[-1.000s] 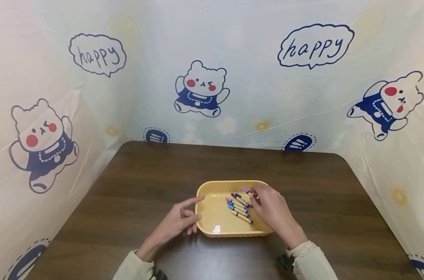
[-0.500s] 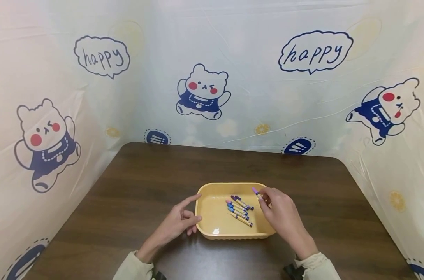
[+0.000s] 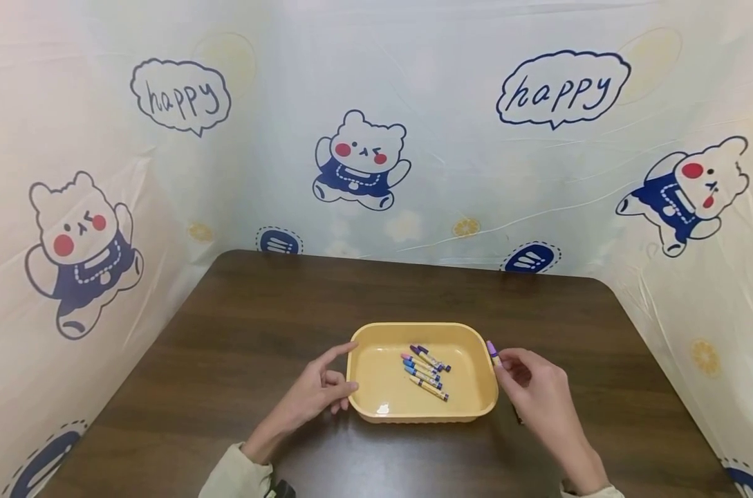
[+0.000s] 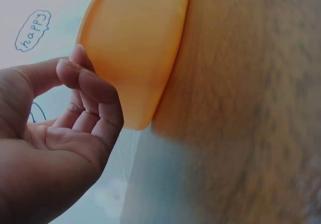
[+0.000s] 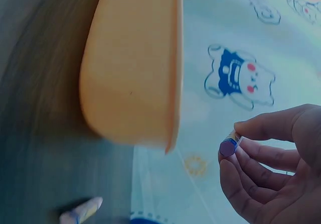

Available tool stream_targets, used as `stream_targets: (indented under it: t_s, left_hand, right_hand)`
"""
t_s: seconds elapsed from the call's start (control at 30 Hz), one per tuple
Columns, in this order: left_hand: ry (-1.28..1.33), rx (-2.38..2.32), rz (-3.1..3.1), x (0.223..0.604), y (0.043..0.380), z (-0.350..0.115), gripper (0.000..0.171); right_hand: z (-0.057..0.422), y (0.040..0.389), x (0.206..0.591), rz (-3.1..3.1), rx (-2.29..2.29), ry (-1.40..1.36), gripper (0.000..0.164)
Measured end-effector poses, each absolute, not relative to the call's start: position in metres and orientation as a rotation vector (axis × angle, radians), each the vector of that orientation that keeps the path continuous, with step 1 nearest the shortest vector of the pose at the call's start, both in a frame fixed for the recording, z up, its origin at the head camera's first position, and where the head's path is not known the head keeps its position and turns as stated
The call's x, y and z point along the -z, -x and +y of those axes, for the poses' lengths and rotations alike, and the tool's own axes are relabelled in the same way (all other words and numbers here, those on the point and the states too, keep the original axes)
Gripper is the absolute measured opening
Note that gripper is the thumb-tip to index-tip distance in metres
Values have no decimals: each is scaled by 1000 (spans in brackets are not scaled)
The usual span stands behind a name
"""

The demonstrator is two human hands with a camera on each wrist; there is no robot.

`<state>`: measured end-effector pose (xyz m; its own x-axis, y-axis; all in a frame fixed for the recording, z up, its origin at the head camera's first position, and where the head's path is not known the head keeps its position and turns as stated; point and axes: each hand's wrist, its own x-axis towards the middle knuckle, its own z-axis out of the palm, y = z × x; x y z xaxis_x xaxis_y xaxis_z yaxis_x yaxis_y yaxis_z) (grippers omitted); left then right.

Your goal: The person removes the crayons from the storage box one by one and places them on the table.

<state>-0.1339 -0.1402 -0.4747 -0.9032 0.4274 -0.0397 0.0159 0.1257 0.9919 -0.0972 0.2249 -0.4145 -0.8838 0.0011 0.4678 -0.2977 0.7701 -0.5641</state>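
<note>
Though aslant, lilac crayon [image 3: 491, 351] tip-forward.

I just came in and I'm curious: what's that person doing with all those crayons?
A person is at a table, handling crayons. Their right hand pinches a purple crayon just outside the right side of a yellow tray. Their left hand touches the tray's left edge. More crayons lie close together inside the tray, with purple, pink, blue and yellow ones among them. A blurry thing on the table beside the tray looks like another crayon.
</note>
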Motion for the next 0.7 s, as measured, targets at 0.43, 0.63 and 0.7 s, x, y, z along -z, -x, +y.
stream_targets:
  t_s: [0.43, 0.63, 0.7]
  left_hand:
    - [-447, -1834, 2104, 474, 134, -141, 72]
    - [-435, -1823, 2106, 474, 135, -140, 71]
    - [-432, -1817, 2112, 474, 135, -140, 70]
  right_hand:
    - [269, 90, 439, -2660, -878, -45, 12]
    - [279, 93, 452, -2828, -947, 39, 10]
    - [281, 95, 456, -2871, -966, 55, 9]
